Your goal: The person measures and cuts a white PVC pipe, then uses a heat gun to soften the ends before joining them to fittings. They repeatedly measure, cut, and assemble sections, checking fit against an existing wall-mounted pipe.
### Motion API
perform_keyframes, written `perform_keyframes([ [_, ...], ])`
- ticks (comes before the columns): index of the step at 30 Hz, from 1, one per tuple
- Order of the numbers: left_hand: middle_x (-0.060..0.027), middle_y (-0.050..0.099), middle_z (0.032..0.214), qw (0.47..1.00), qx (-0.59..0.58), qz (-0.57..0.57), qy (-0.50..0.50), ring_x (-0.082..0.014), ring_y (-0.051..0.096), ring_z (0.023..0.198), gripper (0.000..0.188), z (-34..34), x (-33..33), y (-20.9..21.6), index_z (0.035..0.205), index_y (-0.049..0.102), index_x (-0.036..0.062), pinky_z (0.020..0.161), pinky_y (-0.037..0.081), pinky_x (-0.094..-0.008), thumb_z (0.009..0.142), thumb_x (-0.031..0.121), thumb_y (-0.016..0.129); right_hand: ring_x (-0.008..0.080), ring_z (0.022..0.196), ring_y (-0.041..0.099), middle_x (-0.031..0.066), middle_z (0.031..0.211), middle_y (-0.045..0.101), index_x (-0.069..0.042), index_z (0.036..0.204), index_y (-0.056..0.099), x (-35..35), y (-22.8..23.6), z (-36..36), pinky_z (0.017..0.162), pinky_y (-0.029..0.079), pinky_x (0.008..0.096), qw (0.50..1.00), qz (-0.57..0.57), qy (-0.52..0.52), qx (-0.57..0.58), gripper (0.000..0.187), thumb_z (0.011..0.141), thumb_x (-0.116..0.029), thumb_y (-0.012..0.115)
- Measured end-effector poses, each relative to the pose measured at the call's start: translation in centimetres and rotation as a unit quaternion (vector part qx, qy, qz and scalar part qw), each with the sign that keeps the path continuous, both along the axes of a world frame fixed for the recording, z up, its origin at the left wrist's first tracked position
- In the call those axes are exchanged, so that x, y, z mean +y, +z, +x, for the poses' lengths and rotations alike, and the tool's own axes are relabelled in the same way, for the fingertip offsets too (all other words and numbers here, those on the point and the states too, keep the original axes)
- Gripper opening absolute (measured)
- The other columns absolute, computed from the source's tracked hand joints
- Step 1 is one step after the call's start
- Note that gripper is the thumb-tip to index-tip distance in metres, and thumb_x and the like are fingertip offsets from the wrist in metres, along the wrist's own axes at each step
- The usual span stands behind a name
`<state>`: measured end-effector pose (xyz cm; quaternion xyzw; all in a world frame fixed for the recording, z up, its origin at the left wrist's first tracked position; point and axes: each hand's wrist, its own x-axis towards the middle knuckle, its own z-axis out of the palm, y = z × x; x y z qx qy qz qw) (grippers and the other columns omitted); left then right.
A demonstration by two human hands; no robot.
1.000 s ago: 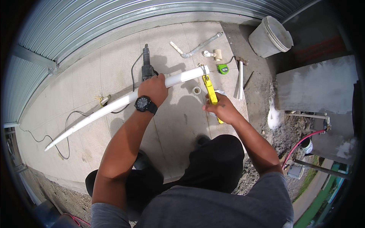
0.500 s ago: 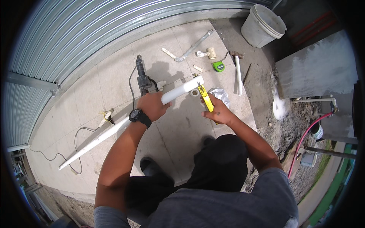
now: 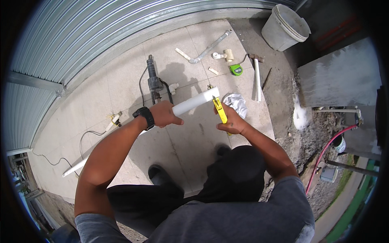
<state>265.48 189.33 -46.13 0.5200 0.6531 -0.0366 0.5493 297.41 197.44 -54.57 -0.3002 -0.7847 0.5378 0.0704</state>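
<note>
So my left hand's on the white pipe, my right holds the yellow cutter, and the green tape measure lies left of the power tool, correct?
Not quite: the head view shows the tape measure right of the power tool. The left hand is on the pipe and the right hand holds the cutter.

Pale tiled floor (image 3: 121, 81) bearing assorted hardware. Upper centre: a corded power tool (image 3: 153, 79) beside a white elbow fitting (image 3: 174, 88). Right: a bent grey pipe (image 3: 211, 46), a beige tee fitting (image 3: 229, 55), a green tape measure (image 3: 236, 70), a short cream offcut (image 3: 213, 71) and crumpled whitish sheeting (image 3: 237, 104). Left: a thin cord (image 3: 94, 132).
</note>
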Motion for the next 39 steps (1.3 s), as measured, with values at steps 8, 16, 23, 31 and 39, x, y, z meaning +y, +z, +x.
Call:
perform_keyframes([
  [8, -0.0217, 0.071, 0.076, 0.981, 0.081, 0.173, -0.033, -0.0394, 0.071, 0.075, 0.039, 1.3, -2.2, -4.2, 0.091, 0.075, -0.0004, 0.076, 0.057, -0.0452, 0.085, 0.038, 0.073, 0.0254, 0.099, 0.057, 0.0110, 0.102, 0.056, -0.005, 0.116, 0.052, -1.1, -0.1, 1.4, 0.092, 0.047, 0.0385, 0.998, -0.041, 0.002, -0.040, 0.055, 0.070, -0.010, 0.081],
  [16, -0.0213, 0.074, 0.086, 0.970, 0.137, 0.203, -0.008, -0.0393, 0.072, 0.083, 0.032, 2.9, -3.2, -5.7, 0.096, 0.076, 0.0007, 0.082, 0.058, -0.0470, 0.087, 0.031, 0.067, 0.0278, 0.100, 0.061, 0.0150, 0.102, 0.061, -0.001, 0.118, 0.054, -2.2, 0.1, 2.2, 0.091, 0.049, 0.0398, 0.994, -0.067, -0.010, -0.085, 0.054, 0.071, -0.013, 0.080],
  [23, -0.0180, 0.076, 0.100, 0.970, 0.171, 0.170, 0.003, -0.0365, 0.074, 0.093, 0.032, 3.3, -2.4, -5.9, 0.108, 0.076, 0.0066, 0.086, 0.060, -0.0470, 0.088, 0.030, 0.065, 0.0233, 0.088, 0.060, 0.0102, 0.092, 0.059, 0.002, 0.106, 0.058, -2.2, 2.5, 1.5, 0.084, 0.050, 0.0372, 0.972, -0.173, -0.062, -0.148, 0.040, 0.072, -0.012, 0.077],
  [31, -0.0173, 0.076, 0.102, 0.963, 0.208, 0.170, 0.019, -0.0360, 0.074, 0.096, 0.031, 3.4, -2.3, -5.1, 0.109, 0.076, 0.0082, 0.089, 0.060, -0.0471, 0.089, 0.027, 0.063, 0.0191, 0.071, 0.059, 0.0091, 0.078, 0.061, 0.002, 0.084, 0.066, -1.7, 6.8, -0.7, 0.066, 0.046, 0.0343, 0.925, -0.290, -0.118, -0.215, 0.020, 0.075, -0.015, 0.073],
  [39, -0.0183, 0.076, 0.104, 0.963, 0.195, 0.180, 0.035, -0.0369, 0.074, 0.096, 0.030, 4.0, -3.0, -5.8, 0.108, 0.075, 0.0082, 0.089, 0.060, -0.0478, 0.090, 0.028, 0.062, 0.0185, 0.066, 0.054, 0.0057, 0.079, 0.053, -0.003, 0.095, 0.057, -1.6, 11.3, -3.3, 0.063, 0.048, 0.0362, 0.857, -0.393, -0.184, -0.279, 0.026, 0.082, -0.019, 0.073],
])
